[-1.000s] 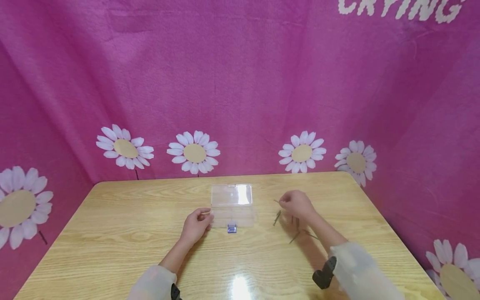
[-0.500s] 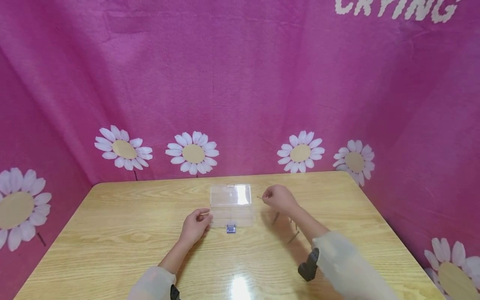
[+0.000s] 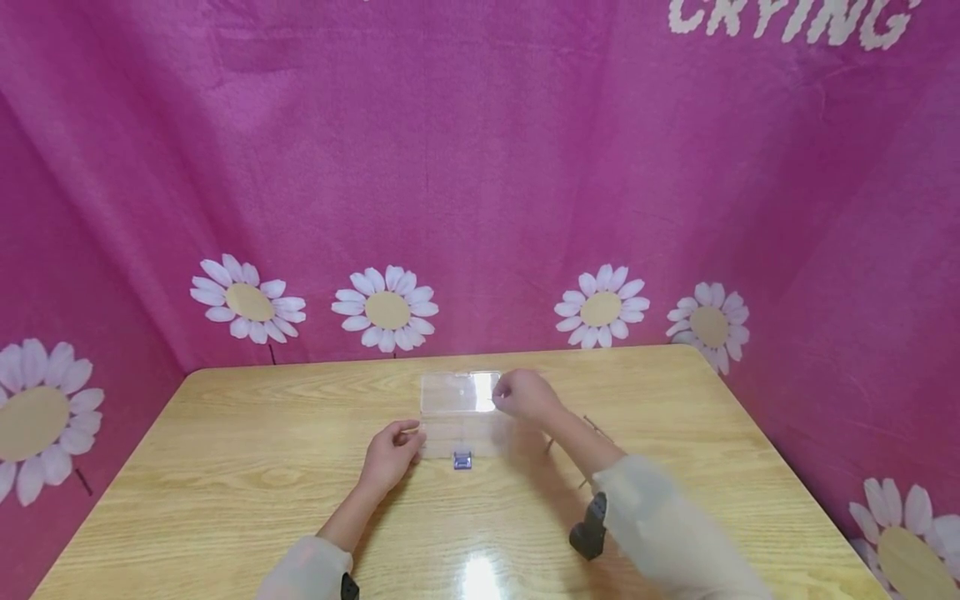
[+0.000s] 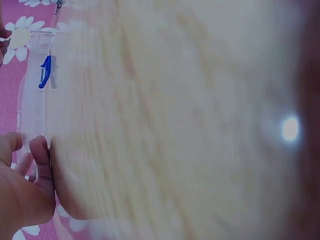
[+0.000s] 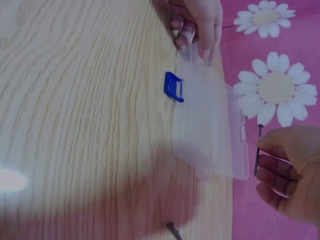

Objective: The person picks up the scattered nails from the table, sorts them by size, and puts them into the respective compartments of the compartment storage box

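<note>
My right hand (image 5: 297, 172) pinches a slim dark nail (image 5: 258, 156); my left hand (image 3: 390, 455) holds the clear, open-lidded box (image 5: 200, 120), well apart from the left edge of the table (image 3: 225, 467).

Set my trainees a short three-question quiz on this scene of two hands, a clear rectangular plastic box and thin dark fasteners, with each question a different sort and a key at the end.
1. Short answer: What colour is the small plastic latch on the near side of the clear rectangular plastic box?

2. True or false: The right hand pinches a thin dark headed fastener.

3. Multiple choice: How does the box's transparent plastic lid stand?
A. Shut
B. Swung open
C. Missing altogether

Key
1. Blue.
2. True; the right wrist view shows it at the fingertips.
3. B.
</note>
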`<move>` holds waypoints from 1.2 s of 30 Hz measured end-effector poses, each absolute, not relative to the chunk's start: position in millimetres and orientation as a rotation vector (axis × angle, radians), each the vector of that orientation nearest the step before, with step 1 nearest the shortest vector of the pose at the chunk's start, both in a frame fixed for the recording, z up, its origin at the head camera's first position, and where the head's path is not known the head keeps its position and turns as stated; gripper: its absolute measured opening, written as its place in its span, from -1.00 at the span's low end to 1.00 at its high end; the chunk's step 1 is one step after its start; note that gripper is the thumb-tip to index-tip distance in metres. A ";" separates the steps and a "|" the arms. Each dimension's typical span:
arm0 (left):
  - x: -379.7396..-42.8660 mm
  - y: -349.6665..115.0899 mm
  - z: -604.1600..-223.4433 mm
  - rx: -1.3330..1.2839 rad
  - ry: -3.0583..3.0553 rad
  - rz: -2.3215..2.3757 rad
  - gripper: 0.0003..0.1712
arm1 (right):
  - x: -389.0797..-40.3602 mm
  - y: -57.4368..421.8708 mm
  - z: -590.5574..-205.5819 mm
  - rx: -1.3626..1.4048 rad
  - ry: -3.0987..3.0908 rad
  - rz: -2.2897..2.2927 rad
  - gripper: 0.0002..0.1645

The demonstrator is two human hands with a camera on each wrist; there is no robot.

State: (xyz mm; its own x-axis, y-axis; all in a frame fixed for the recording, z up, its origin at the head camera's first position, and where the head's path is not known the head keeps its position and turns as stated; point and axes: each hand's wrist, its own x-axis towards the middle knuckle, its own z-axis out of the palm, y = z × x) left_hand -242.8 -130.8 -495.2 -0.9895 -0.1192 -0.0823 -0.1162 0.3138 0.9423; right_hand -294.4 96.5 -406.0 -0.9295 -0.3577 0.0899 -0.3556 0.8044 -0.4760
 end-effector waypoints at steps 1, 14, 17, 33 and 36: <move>-242.8 -130.9 -495.7 0.229 -2.545 -1.825 -0.62 | -294.7 94.2 -406.4 -0.593 2.973 -0.783 -0.87; -242.6 -130.6 -498.4 0.221 -2.555 -1.805 -0.62 | -293.4 70.4 -410.3 -0.645 2.908 -0.777 -0.84; -242.7 -130.8 -498.4 0.218 -2.557 -1.796 -0.62 | -292.4 64.8 -411.6 -0.665 2.896 -0.785 -0.85; -242.6 -131.8 -496.8 0.212 -2.537 -1.792 -0.62 | -286.7 38.8 -422.0 -0.654 2.874 -0.821 -0.85; -242.2 -131.4 -496.5 0.214 -2.532 -1.804 -0.63 | -286.1 35.2 -425.6 -0.640 2.878 -0.804 -0.85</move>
